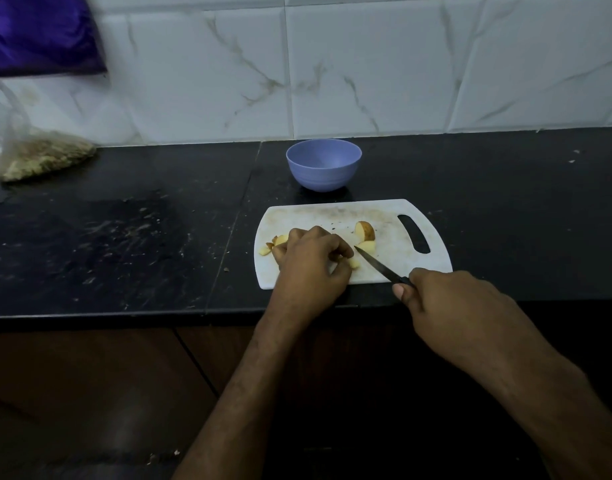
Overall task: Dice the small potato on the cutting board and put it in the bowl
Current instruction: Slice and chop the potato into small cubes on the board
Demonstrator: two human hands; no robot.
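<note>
The right hand (446, 303) is gripping the black handle of a knife (380, 266) at the near right corner of the white cutting board (394, 261), its thin blade slanting up and left with the tip lying just beside a pale potato wedge. The left hand (311, 261) is resting on the board's left half with fingers curled, pinching a small potato piece (353, 263) against the board close to the blade. At that hand's far left side, a few cut bits (273, 242) are showing. 2 larger skin-on potato chunks (365, 237) are lying toward the board's middle, near its handle slot (413, 233). Beyond the board, a lilac bowl (323, 164) is standing upright on the dark counter (124, 237), holding no potato that I can see. Far left, a clear plastic bag of grainy stuff (37, 155) is leaning against the marbled tile wall (366, 71).
</note>
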